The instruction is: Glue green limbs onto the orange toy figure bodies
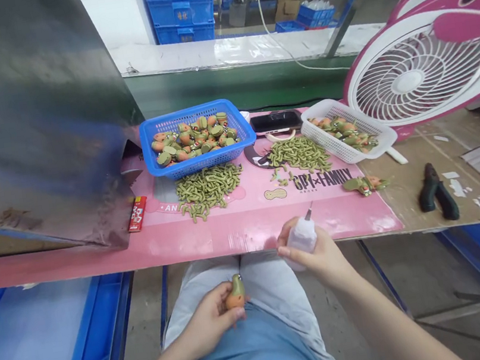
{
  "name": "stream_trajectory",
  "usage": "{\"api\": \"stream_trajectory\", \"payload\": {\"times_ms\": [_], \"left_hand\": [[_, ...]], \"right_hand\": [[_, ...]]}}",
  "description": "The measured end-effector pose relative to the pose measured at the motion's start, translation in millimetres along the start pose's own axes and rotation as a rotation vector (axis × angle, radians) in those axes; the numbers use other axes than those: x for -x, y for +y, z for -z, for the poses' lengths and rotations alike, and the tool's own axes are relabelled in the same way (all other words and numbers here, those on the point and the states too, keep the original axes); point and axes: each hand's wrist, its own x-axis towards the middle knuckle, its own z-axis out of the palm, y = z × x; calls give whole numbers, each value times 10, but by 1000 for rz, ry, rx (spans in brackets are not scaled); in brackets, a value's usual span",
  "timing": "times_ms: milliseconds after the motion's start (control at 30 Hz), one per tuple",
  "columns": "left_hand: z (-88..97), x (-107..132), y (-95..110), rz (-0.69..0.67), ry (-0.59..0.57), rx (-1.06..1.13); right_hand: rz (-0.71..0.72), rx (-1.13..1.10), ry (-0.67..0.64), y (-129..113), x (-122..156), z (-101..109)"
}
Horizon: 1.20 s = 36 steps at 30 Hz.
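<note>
Over my lap, my left hand [221, 310] grips a small green and orange toy figure [237, 291], its green end pointing up. My right hand [307, 248] is wrapped round a white squeeze bottle [302, 235] with a thin metal tip, held at the table's front edge. Beyond them on the pink mat [247, 230] lie two heaps of small green curved pieces, a left heap [208, 191] and a right heap [302, 155]. A blue basket [201, 164] holds many similar green and orange figures. More figures lie in a white basket [356, 156].
A pink fan [409, 79] stands at the back right. Dark-handled pliers or cutters [435, 193] lie on the brown board. A phone [276, 121] sits between the baskets. One assembled figure [365, 185] lies on the mat's right. A red packet [137, 214] is beside the metal box [33, 126].
</note>
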Motion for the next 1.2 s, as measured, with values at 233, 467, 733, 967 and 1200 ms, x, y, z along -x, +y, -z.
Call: {"api": "stream_trajectory", "payload": {"times_ms": [233, 467, 733, 967, 1200], "left_hand": [[-55, -618, -704, 136, 93, -141], [-142, -782, -951, 95, 92, -239], [-95, -774, -1017, 6, 66, -286], [-36, -762, -1125, -33, 73, -298], [-15, -713, -1134, -81, 119, -235]], "right_hand": [[47, -174, 42, 218, 511, 27], [103, -203, 79, 189, 688, 105], [118, 125, 80, 111, -140, 120], [183, 618, 182, -59, -1357, -101], [280, 908, 21, -48, -1646, -106]]}}
